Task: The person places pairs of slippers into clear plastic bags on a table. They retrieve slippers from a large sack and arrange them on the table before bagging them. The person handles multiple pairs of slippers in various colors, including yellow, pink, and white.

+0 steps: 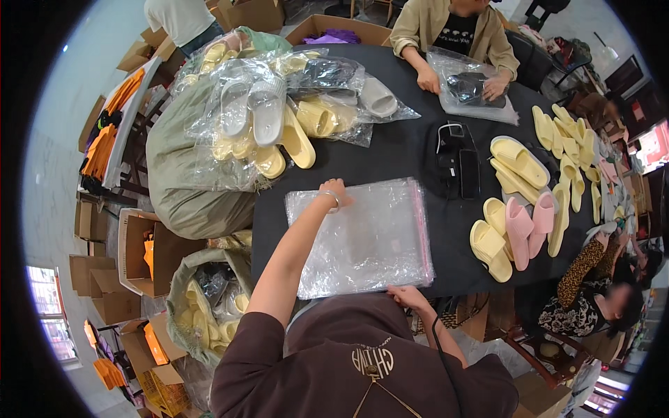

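A stack of clear plastic bags (pixel 369 240) with a pink strip along its right side lies flat on the black-covered table in front of me. My left hand (pixel 336 194), with a bracelet at the wrist, reaches to the far edge of the stack, its fingers curled closed on the bags. At the near right corner, my right hand (pixel 409 298) has its fingers closed at the bags' near edge. Past my left hand lie bagged slides, including a grey pair (pixel 268 115) and a yellow slide (pixel 298 139).
Loose yellow slides (pixel 519 161) and a pink pair (pixel 519 226) sit at the table's right, by black slides (pixel 456 164). Across, another person handles a bagged black item (pixel 467 87). Left of the table are a big green sack (pixel 191 160), an open sack of slides (pixel 202 306) and cartons (pixel 136 261).
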The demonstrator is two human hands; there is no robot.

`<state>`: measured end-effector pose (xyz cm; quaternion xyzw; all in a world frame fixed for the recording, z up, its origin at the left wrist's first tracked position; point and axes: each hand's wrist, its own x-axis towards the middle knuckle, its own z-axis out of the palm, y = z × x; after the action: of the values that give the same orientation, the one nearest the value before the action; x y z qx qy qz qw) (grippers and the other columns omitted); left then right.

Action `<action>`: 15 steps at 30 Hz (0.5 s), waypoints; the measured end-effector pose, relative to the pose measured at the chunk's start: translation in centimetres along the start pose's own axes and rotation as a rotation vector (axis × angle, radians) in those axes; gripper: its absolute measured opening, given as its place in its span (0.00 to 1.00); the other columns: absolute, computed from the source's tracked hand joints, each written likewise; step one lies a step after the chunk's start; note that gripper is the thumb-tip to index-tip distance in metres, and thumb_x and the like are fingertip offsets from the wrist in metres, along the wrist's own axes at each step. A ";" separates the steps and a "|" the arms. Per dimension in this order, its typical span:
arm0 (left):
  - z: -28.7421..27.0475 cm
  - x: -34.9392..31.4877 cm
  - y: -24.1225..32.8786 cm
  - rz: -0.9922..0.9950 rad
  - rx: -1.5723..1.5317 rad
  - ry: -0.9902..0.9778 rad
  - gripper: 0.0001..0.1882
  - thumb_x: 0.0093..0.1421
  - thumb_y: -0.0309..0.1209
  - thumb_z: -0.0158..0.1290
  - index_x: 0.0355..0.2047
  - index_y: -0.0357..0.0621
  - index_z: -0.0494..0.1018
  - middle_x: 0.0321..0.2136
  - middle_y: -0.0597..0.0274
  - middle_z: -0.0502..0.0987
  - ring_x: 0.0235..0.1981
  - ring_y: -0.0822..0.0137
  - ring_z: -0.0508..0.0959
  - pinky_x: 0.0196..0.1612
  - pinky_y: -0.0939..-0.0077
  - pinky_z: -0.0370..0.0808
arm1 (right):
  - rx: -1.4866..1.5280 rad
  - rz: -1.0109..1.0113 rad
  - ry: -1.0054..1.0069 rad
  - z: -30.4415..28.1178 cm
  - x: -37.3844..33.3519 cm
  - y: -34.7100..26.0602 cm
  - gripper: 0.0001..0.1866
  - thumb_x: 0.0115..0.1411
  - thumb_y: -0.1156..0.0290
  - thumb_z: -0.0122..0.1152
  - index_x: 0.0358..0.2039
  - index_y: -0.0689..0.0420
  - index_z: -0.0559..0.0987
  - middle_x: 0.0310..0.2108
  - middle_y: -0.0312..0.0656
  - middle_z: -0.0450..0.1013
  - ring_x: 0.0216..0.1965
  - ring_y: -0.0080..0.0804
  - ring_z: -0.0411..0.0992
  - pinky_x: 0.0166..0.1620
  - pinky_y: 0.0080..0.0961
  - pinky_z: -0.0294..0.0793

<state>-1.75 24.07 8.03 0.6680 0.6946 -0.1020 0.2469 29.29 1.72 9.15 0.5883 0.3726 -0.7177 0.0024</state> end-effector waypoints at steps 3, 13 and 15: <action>-0.3 0.1 0.0 -0.017 0.022 -0.009 0.36 0.46 0.54 0.59 0.47 0.39 0.69 0.50 0.46 0.69 0.53 0.51 0.69 0.55 0.59 0.65 | 0.061 -0.004 0.008 -0.1 0.5 0.4 0.28 0.59 0.46 0.55 0.36 0.64 0.80 0.15 0.27 0.63 0.15 0.14 0.56 0.19 0.15 0.51; 0.0 0.7 -0.8 -0.004 -0.027 -0.124 0.37 0.45 0.52 0.62 0.50 0.43 0.70 0.50 0.49 0.72 0.53 0.55 0.70 0.56 0.55 0.61 | 0.103 -0.004 0.013 -0.3 1.2 0.5 0.28 0.58 0.46 0.55 0.35 0.65 0.80 0.16 0.29 0.67 0.15 0.15 0.58 0.19 0.14 0.53; -0.1 1.0 -0.7 0.003 0.035 -0.175 0.32 0.45 0.51 0.61 0.47 0.44 0.73 0.48 0.52 0.73 0.52 0.55 0.71 0.55 0.54 0.61 | 0.106 -0.006 0.016 -0.2 1.1 0.4 0.28 0.59 0.47 0.54 0.35 0.64 0.80 0.17 0.29 0.67 0.16 0.14 0.58 0.20 0.14 0.54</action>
<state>-2.41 24.91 7.53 0.6618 0.6675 -0.1717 0.2949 29.25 2.04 8.02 0.5921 0.3361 -0.7317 -0.0338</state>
